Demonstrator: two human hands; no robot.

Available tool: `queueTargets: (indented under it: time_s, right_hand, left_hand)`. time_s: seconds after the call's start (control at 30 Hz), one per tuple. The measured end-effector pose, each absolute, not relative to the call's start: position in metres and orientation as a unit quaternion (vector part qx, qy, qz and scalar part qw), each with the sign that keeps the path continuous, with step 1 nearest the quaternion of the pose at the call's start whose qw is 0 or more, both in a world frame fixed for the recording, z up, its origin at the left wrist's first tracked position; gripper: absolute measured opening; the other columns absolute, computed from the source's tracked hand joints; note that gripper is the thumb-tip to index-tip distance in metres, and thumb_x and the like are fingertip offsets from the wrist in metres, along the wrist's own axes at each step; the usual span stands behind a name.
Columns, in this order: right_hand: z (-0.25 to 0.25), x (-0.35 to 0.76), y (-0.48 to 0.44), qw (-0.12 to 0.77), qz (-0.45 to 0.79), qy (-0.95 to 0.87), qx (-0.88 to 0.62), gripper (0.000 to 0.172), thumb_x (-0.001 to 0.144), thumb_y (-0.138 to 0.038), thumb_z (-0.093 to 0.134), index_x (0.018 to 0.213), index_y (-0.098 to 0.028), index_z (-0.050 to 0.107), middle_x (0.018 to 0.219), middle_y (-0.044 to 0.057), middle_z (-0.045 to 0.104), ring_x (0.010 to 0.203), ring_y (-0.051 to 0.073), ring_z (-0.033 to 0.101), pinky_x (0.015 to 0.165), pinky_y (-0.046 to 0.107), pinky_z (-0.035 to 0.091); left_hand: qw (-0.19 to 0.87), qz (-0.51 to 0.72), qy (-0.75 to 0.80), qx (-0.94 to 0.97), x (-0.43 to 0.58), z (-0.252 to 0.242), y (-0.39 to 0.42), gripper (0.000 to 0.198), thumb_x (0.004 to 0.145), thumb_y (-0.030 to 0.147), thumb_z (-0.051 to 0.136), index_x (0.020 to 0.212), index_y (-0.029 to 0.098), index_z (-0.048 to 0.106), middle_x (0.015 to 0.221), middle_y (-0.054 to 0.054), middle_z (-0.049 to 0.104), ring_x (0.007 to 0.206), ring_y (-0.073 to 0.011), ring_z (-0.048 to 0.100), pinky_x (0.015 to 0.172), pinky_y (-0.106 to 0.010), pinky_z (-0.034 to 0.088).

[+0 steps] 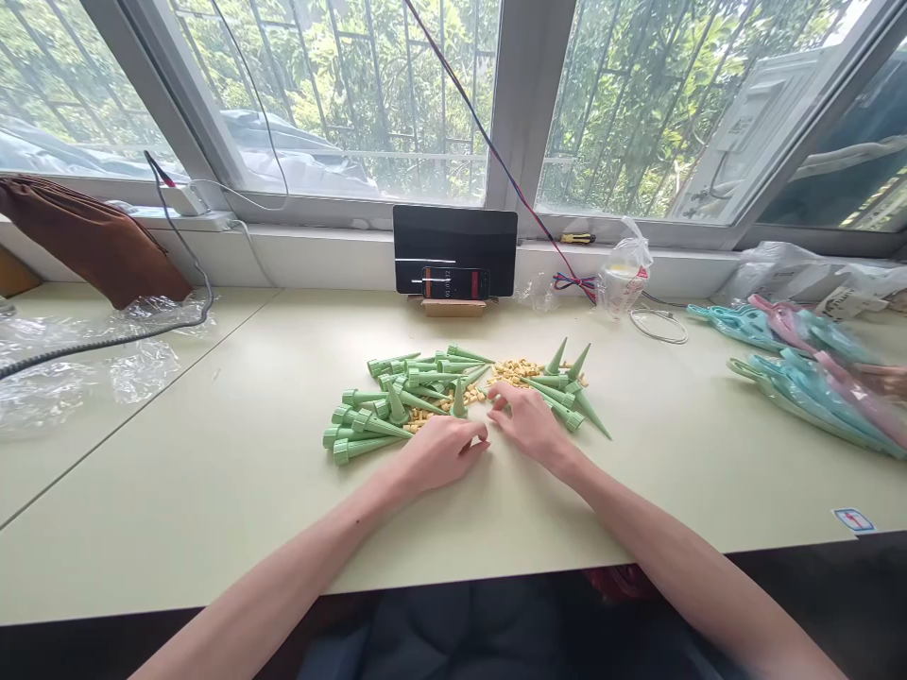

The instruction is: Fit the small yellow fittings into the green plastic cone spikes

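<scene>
My left hand (445,450) is closed at the near side of the pile, its thumb and fingertips close together. Whatever may lie between them is too small or hidden to make out. Across a narrow gap, my right hand (528,420) has bent fingers slightly apart over the edge of the small yellow pieces (516,371); I see nothing held in it. Hollow green plastic spikes with ridged caps (365,448) lie heaped beyond and left of my left hand. One green spike (459,400) stands point up just behind it. More green spikes (559,406) lie beyond my right hand.
A black tablet (454,247) with a phone (455,283) before it leans by the window. Blue and pink plastic hangers (814,378) lie at the right. A brown bag (92,241), a dark cable (142,332) and clear plastic wrapping (63,378) occupy the left.
</scene>
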State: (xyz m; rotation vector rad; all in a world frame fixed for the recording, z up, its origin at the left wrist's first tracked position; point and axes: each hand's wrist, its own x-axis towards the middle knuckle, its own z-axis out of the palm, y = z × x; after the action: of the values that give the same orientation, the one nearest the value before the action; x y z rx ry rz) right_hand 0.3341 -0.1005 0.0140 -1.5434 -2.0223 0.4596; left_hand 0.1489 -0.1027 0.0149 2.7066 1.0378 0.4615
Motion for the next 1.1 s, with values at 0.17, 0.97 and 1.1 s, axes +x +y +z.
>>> queueTargets:
  time_s: [0.17,0.97,1.1]
  right_hand:
    - [0.0162,0.3339,-0.1012,0.274,0.172,-0.747,-0.581,0.015,0.086,-0.018,0.06,0.1,-0.022,0.062,0.086,0.002,0.072,0.077,0.019,0.062,0.07,0.028,0.039]
    - [0.0183,0.3308,-0.1027,0.359,0.257,-0.714,-0.543,0.011,0.081,-0.021,0.064,0.092,-0.02,0.064,0.08,0.001,0.071,0.066,0.015,0.062,0.067,0.029,0.045]
    - [0.0196,0.3298,-0.1027,0.386,0.312,-0.691,-0.526,0.011,0.077,-0.022,0.066,0.088,-0.019,0.065,0.078,0.001,0.069,0.068,0.016,0.065,0.065,0.028,0.048]
  left_hand:
    - [0.108,0.157,0.352,0.917,0.1488,0.0155,-0.1032,0.016,0.087,0.018,0.054,0.078,0.018,0.067,0.062,0.0,0.064,0.057,-0.0144,0.058,0.059,-0.023,0.04]
    - [0.109,0.174,0.369,0.906,0.1492,0.0137,-0.1031,0.021,0.091,0.024,0.056,0.073,0.019,0.066,0.059,0.0,0.062,0.056,-0.0149,0.058,0.056,-0.023,0.037]
    - [0.12,0.18,0.375,0.901,0.149,0.0136,-0.1028,0.021,0.092,0.026,0.057,0.076,0.018,0.067,0.059,0.0,0.064,0.055,-0.0151,0.059,0.057,-0.023,0.038]
